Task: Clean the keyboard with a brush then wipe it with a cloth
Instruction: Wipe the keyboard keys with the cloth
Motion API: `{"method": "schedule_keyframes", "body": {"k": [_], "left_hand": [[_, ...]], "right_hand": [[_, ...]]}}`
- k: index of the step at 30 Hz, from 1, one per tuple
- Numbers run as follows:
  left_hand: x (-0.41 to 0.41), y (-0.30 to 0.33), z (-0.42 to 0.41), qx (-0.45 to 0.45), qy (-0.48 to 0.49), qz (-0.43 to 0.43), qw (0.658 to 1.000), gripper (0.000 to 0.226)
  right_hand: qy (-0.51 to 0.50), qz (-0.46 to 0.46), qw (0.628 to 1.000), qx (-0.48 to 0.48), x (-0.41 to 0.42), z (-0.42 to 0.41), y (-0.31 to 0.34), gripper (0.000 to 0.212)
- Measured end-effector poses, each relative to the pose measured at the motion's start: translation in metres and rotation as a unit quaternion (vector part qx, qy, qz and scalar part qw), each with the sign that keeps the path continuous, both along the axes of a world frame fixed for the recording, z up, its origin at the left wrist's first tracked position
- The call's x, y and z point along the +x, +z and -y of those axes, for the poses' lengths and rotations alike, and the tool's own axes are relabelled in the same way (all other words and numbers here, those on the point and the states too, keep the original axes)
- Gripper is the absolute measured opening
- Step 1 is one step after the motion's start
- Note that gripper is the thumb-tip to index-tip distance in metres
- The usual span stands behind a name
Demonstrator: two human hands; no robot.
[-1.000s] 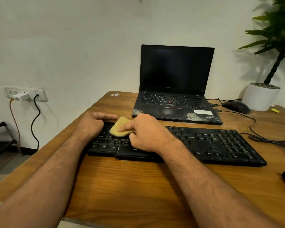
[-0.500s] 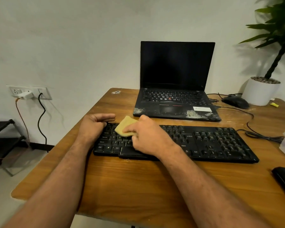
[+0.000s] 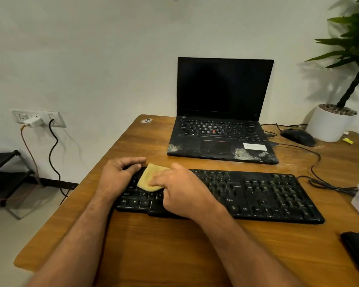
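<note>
Keyboard (image 3: 247, 193) wiping is judged to be under way, since no brush is seen and a yellow cloth (image 3: 148, 177) is pressed onto the keys at the left end of the board. The black keyboard lies flat on the wooden table (image 3: 164, 245), directly before the person, with its cable leading off toward 3 o'clock. The cloth is pinned under the fingers of the right hand (image 3: 180, 191), which are laid nearly straight across it, while the left hand (image 3: 117, 176) is curled over the far-left corner at about 10 o'clock from the cloth, apparently steadying the board there.

The cloth looks soft, thin and light, so it is likely to bunch or slip unless held flat under the fingertips. The keyboard is judged stiff and fairly light, so it would probably slide on the smooth wood if not braced. Its frame edge or corner is the better place to hold; the keys give under pressure and should be wiped gently.

A dusty open laptop (image 3: 222, 129) stands at 12 o'clock, and a mouse (image 3: 297, 136) and potted plant (image 3: 336, 112) toward 2 o'clock.
</note>
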State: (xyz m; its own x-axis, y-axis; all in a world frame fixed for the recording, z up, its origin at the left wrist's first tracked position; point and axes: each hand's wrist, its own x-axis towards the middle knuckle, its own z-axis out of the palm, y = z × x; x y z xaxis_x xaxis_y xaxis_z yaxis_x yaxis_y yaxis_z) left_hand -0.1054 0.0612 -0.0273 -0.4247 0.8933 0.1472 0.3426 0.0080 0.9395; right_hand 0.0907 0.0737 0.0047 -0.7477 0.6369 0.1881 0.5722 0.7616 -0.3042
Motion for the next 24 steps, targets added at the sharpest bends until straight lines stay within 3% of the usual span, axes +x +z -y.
{"method": "schedule_keyframes", "body": {"k": [4, 9, 16, 20, 24], "left_hand": [[-0.001, -0.004, 0.001, 0.010, -0.009, 0.009, 1.000, 0.026], [-0.008, -0.010, -0.002, 0.005, -0.015, 0.009, 1.000, 0.043], [0.001, -0.006, -0.002, 0.006, -0.003, 0.057, 0.998, 0.017], [0.003, -0.005, -0.003, -0.005, -0.013, 0.038, 0.999, 0.020], [0.000, 0.000, -0.003, -0.029, -0.018, 0.035, 0.999, 0.025]], "right_hand": [[0.037, -0.015, 0.999, 0.017, -0.003, 0.006, 0.002, 0.048], [0.015, -0.021, 0.997, 0.070, -0.011, 0.009, -0.006, 0.039], [-0.114, -0.098, 0.988, 0.031, 0.014, -0.010, -0.003, 0.042], [0.002, -0.029, 1.000, -0.008, 0.011, -0.004, -0.006, 0.047], [0.095, -0.019, 0.994, -0.050, 0.012, 0.006, -0.006, 0.046]]}}
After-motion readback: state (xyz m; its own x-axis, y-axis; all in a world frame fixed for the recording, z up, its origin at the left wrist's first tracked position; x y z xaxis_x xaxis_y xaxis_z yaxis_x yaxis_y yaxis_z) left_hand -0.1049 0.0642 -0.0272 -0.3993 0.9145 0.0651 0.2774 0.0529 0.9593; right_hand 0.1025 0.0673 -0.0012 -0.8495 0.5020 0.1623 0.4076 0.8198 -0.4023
